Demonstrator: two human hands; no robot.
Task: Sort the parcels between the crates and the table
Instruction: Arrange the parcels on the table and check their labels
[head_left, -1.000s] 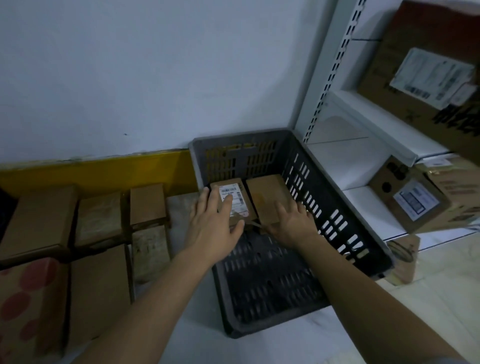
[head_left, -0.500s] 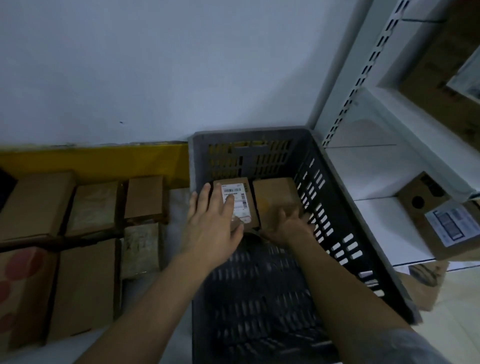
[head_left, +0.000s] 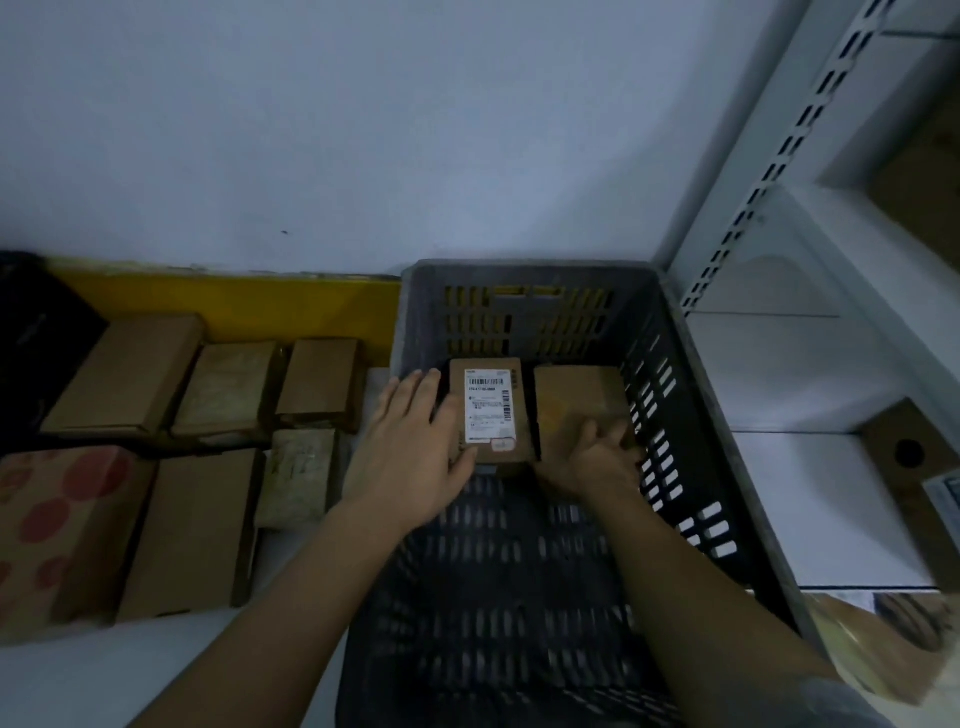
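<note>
A grey slotted crate (head_left: 675, 415) stands on the white table (head_left: 156, 670). Two parcels lie side by side at its far end. The left one is a brown parcel with a white barcode label (head_left: 491, 405). My left hand (head_left: 410, 457) holds it, fingers down its left side and thumb against its near left corner. To its right is a plain brown parcel (head_left: 576, 395). My right hand (head_left: 592, 460) grips that one's near edge with curled fingers. The rest of the crate floor is bare.
Several brown parcels (head_left: 228, 384) lie in rows on the table left of the crate, with a red-dotted box (head_left: 57, 519) at the front left. A yellow strip (head_left: 234, 306) runs along the wall. White shelving (head_left: 810, 364) holding boxes stands close on the right.
My left fingers have slid off the label to the parcel's left side. My right fingers have curled tighter on the plain parcel. Both parcels stay in place.
</note>
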